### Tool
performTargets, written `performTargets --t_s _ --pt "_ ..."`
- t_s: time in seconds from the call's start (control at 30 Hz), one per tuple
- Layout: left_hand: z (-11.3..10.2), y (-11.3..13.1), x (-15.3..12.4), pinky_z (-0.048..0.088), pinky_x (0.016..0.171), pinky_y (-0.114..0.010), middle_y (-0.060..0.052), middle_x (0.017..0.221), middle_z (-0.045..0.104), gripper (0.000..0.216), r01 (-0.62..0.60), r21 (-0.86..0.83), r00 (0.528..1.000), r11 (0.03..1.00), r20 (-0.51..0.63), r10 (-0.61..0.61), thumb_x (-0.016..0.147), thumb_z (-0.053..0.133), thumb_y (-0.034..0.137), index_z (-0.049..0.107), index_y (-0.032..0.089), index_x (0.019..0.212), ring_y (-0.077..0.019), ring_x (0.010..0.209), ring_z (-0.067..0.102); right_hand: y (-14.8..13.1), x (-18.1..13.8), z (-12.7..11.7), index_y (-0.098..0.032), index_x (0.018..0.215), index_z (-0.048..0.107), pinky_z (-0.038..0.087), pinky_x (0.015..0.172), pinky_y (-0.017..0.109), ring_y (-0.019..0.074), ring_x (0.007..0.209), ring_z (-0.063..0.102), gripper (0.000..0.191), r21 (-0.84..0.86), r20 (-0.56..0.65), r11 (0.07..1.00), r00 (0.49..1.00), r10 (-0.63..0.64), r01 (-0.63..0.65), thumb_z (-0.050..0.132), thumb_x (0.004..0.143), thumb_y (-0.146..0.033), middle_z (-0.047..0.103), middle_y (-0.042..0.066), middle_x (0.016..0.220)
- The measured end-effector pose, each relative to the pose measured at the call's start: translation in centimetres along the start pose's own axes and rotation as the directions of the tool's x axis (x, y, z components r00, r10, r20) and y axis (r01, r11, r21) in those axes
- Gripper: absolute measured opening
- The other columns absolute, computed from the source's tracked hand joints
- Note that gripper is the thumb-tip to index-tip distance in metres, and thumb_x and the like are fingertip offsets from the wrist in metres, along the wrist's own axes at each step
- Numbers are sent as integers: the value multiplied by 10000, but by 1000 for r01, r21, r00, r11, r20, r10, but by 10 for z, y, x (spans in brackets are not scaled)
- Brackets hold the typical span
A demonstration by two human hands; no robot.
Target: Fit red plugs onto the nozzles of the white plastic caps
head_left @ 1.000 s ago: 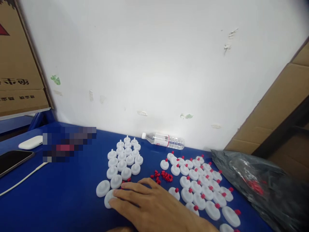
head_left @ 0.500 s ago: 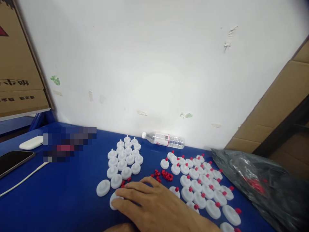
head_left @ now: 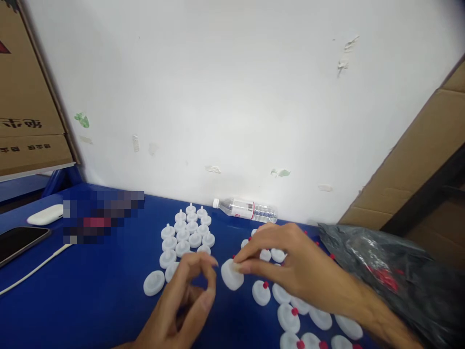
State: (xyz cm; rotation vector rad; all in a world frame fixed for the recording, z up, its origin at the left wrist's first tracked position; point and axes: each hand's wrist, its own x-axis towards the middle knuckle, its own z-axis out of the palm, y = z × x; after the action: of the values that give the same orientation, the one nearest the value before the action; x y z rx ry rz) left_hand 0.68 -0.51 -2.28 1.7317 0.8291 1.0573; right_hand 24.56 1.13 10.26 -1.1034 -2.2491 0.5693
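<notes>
A: Counts?
B: Uncapped white discs (head_left: pixel 189 233), roughly fifteen; red-capped discs (head_left: pixel 290 315) partly hidden.
A: Grips?
B: Right hand (head_left: pixel 290 266) pinches one white disc (head_left: pixel 231 275) above the blue table (head_left: pixel 90 300); left hand (head_left: pixel 185 300) fingertips nearly closed, contents unclear.

This looks like a small assembly workshop or packing room. A blue counter (head_left: pixel 90 291) in the lower half of the frame carries rows of identical white plastic caps (head_left: pixel 189 232), many fitted with red plugs. Cardboard cartons (head_left: pixel 25 97) stand at upper left and at right, against a scuffed white wall (head_left: pixel 232 97).
</notes>
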Motion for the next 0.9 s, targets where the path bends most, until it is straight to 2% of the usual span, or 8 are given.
performTargets --t_s 0.07,0.13,0.23,0.33,0.43,0.57,0.67,0.9 --pt "1 9 11 486 534 -209 -3 1143 639 494 62 -83 997 995 -34 -65 1057 499 631 413 400 1485 -52 533 564 -4 -1 -10 -340 976 831 521 723 249 129 813 715 78 84 28 993 996 80 -82 756 965 -359 798 -72 877" --pt "3 12 14 553 649 -248 -13 1091 684 581 63 -78 998 995 14 -62 1032 545 643 404 390 1536 -113 650 687 -5 -3 -11 -354 988 840 517 682 256 137 766 694 83 105 78 988 991 109 -117 769 951 -373 787 -62 829" --pt "4 8 14 544 638 -242 37 785 688 472 40 -9 997 999 63 -39 1056 560 560 510 373 1486 -157 674 728 -3 -3 -5 -341 963 845 510 670 266 148 742 677 81 84 122 988 986 118 -128 782 935 -383 779 -48 799" --pt "5 6 16 509 549 -203 32 878 697 363 -5 36 998 999 68 3 1054 590 497 599 378 1396 -104 577 673 1 -3 -4 -328 963 834 516 703 265 151 768 697 147 65 127 990 985 114 -123 724 978 -425 788 -47 838" --pt "5 10 22 498 542 -169 12 1079 687 326 -5 94 998 996 58 -1 1041 615 474 625 400 1357 -68 592 609 10 -1 -8 -334 1056 813 494 683 269 143 730 709 249 -192 98 968 978 182 -160 583 1066 -428 797 -45 869" --pt "6 16 25 474 546 -150 8 1117 644 291 20 141 998 990 64 -29 1046 586 502 656 417 1315 -88 674 568 29 -1 -5 -293 964 825 420 617 299 206 711 726 155 -595 18 766 949 316 -244 678 987 -250 784 2 773" --pt "5 14 24 466 547 -154 8 1085 609 288 30 134 995 991 93 -43 1051 568 512 665 431 1310 -105 713 562 43 -3 5 -270 916 824 388 586 294 236 719 736 153 -640 30 725 934 355 -254 723 905 -156 767 34 744" --pt "6 14 23 497 580 -174 22 954 581 301 17 149 996 989 84 -30 1056 547 505 659 434 1327 -122 686 530 55 -4 17 -246 877 797 395 615 293 248 744 743 155 -693 54 679 922 384 -242 697 898 -129 738 60 726"
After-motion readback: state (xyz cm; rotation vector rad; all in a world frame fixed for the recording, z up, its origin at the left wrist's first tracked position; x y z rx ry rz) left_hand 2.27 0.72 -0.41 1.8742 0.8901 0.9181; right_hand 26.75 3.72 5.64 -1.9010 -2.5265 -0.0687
